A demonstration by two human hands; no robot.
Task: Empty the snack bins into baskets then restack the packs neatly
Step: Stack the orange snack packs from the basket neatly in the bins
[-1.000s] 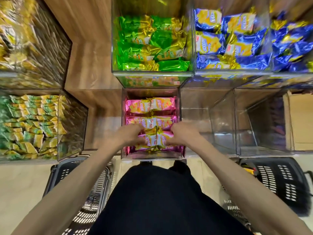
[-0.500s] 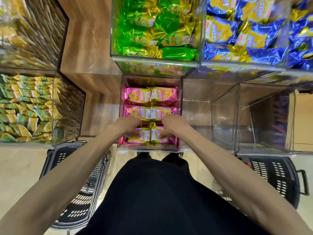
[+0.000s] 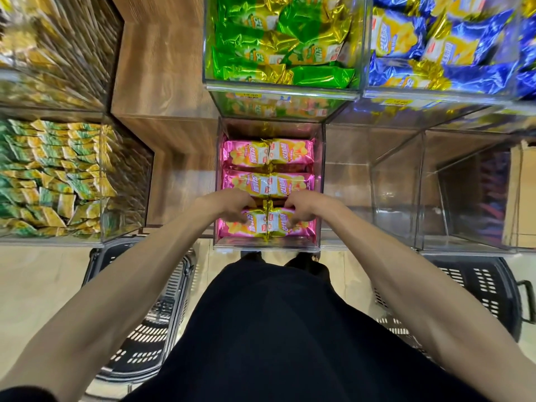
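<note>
Pink packs (image 3: 268, 153) lie in three rows of two inside a clear bin (image 3: 268, 247) on the lower tier. The left hand (image 3: 229, 207) and right hand (image 3: 307, 210) reach in side by side. Each hand's fingers are curled down and clamped on one pack of the nearest row (image 3: 266, 227). A left basket (image 3: 139, 329) and a right basket (image 3: 478, 285), both black, stand on the floor either side of the person. Upper bins hold green packs (image 3: 278, 47) and blue packs (image 3: 435, 47).
</note>
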